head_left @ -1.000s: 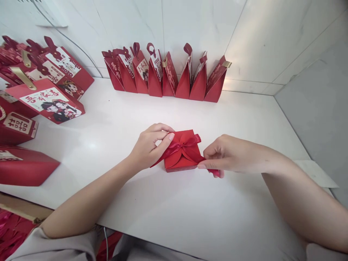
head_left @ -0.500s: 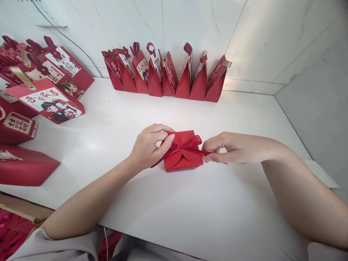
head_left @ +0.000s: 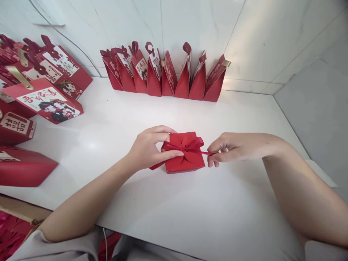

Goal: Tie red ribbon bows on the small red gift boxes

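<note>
A small red gift box with curved interlocking top flaps rests on the white table, a red ribbon tied in a bow across its top. My left hand grips the box from its left side, the thumb lying over the top flaps just below the knot. One ribbon tail hangs out at the left under that hand. To the right of the box, my right hand pinches the other ribbon tail between thumb and fingers, and the tail runs straight from the knot.
Several red triangular favour boxes with loop handles stand in a row against the tiled wall. More printed red boxes crowd the table's left side. A cardboard box with red material sits below the table edge at lower left.
My left thumb has moved from the box's upper left edge onto the flaps below the knot. My right hand has shifted slightly right, and the ribbon tail looks straighter.
</note>
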